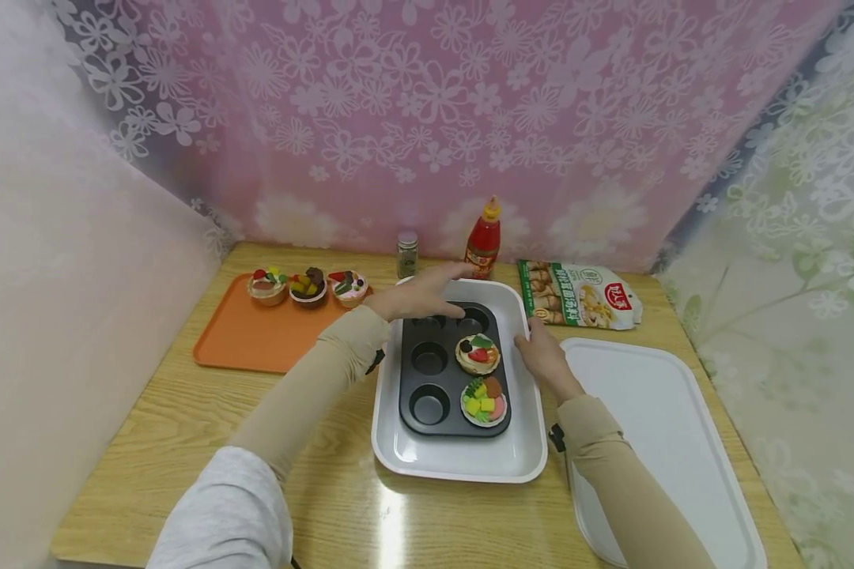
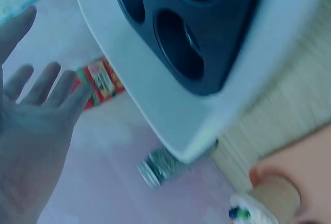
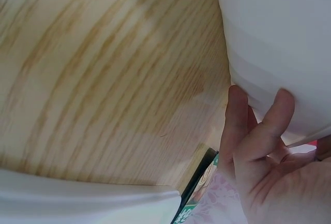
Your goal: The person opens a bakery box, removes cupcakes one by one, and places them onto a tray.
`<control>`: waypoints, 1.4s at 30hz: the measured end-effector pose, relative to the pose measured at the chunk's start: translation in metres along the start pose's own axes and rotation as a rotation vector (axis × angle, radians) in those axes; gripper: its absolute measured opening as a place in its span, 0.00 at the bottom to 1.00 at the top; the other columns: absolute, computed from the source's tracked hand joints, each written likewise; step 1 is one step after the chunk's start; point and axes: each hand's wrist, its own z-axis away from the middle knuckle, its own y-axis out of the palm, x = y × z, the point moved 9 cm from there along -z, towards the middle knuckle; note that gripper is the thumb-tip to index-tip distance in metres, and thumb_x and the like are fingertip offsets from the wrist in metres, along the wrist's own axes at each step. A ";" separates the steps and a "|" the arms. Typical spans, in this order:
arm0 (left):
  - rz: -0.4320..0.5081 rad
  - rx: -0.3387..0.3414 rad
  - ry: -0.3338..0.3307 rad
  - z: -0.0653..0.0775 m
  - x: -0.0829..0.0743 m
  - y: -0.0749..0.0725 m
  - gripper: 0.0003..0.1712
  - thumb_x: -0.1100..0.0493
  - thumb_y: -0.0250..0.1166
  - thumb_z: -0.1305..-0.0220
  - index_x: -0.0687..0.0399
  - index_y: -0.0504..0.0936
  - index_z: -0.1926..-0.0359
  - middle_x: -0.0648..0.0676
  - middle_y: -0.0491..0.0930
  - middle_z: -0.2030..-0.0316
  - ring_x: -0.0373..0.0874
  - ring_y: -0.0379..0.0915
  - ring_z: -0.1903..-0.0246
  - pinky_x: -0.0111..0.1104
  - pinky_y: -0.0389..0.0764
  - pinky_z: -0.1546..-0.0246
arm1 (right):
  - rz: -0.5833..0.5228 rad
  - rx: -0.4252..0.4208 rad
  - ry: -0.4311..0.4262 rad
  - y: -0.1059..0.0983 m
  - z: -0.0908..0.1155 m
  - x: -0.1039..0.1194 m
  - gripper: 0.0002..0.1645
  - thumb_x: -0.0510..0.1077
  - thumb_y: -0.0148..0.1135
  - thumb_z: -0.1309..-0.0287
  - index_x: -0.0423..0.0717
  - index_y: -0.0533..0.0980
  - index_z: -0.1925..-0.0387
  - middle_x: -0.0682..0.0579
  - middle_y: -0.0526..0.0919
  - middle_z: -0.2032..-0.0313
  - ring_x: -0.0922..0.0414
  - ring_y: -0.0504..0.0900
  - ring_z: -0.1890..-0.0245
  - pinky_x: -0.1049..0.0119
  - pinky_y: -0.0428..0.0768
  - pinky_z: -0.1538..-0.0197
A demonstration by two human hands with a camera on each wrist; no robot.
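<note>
A deep white tray [image 1: 462, 466] holds a dark muffin tin [image 1: 450, 371] with six-cup style rows. Two toy tarts sit in the tin's right column: a fruit tart [image 1: 478, 354] and, nearer, a tart with yellow cubes [image 1: 483, 401]. My left hand [image 1: 420, 294] hovers over the far-left part of the tin, fingers extended and holding nothing; the left wrist view shows its open palm [image 2: 39, 125]. At the white tray's right side, my right hand [image 1: 544, 356] grips the rim. Its fingers [image 3: 279, 113] lie against the outer wall; the thumb is mostly hidden.
An orange tray [image 1: 256, 344] at the left bears three toy tarts [image 1: 308, 288]. A glass shaker [image 1: 407, 254], a red sauce bottle [image 1: 484, 241] and a green-and-white food packet [image 1: 583, 296] stand or lie along the back. A shallow white tray [image 1: 662, 442] lies at the right.
</note>
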 end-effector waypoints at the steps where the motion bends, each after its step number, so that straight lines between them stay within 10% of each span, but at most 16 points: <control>1: 0.009 0.036 0.004 -0.002 -0.003 0.008 0.50 0.58 0.73 0.32 0.47 0.56 0.17 0.55 0.63 0.20 0.54 0.58 0.20 0.48 0.64 0.21 | 0.001 -0.003 -0.003 0.000 0.000 0.000 0.29 0.47 0.43 0.19 0.37 0.58 0.26 0.30 0.71 0.30 0.34 0.77 0.33 0.39 0.83 0.39; 13: -0.017 0.348 -0.025 -0.005 -0.018 0.078 0.51 0.64 0.76 0.37 0.48 0.60 0.18 0.56 0.60 0.20 0.52 0.57 0.20 0.46 0.66 0.22 | 0.021 -0.014 -0.040 0.000 0.000 0.002 0.28 0.47 0.43 0.19 0.35 0.60 0.28 0.29 0.73 0.32 0.36 0.78 0.37 0.39 0.81 0.39; 42: -0.401 0.341 -0.005 -0.010 -0.014 0.107 0.38 0.60 0.76 0.36 0.48 0.72 0.27 0.50 0.75 0.33 0.43 0.70 0.38 0.36 0.73 0.29 | -0.002 0.004 -0.010 0.001 -0.002 -0.001 0.29 0.48 0.42 0.19 0.37 0.58 0.26 0.30 0.70 0.29 0.35 0.76 0.32 0.37 0.80 0.36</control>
